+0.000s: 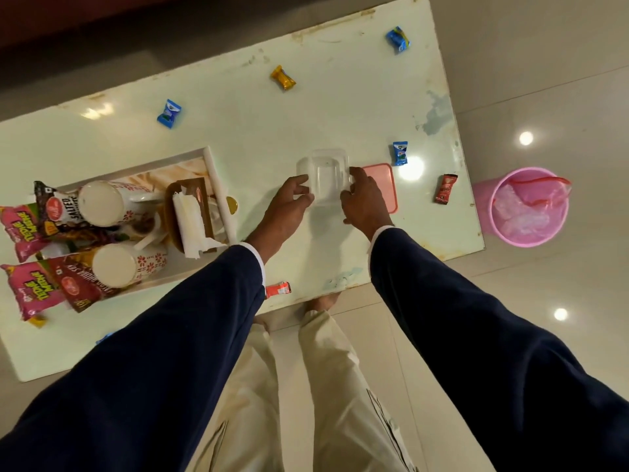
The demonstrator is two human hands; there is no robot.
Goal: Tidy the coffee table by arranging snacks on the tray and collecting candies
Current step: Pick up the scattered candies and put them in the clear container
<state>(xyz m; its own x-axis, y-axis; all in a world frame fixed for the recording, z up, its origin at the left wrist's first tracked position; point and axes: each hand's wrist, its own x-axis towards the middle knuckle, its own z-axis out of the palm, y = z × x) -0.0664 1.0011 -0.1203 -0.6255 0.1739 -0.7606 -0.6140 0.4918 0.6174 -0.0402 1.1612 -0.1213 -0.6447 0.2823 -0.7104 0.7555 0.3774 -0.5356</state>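
A clear plastic container (325, 172) stands on the white coffee table (258, 131). My left hand (289, 202) grips its left side and my right hand (362, 199) grips its right side. Its pink lid (383, 185) lies flat just to the right, partly under my right hand. Wrapped candies lie scattered: blue ones (169, 113) (398, 39) (400, 153), a gold one (283, 77), a red one (445, 188) and a red-white one (278, 289) near the front edge. At the left, a white tray (218, 185) carries snack packets (58, 212), two floral mugs (102, 202) and a napkin holder (190, 219).
A pink bin (529, 207) with a plastic liner stands on the tiled floor off the table's right end. A gold coin-like disc (232, 204) lies beside the tray. Pink snack packets (32, 287) hang over the tray's left side. My legs stand at the front edge.
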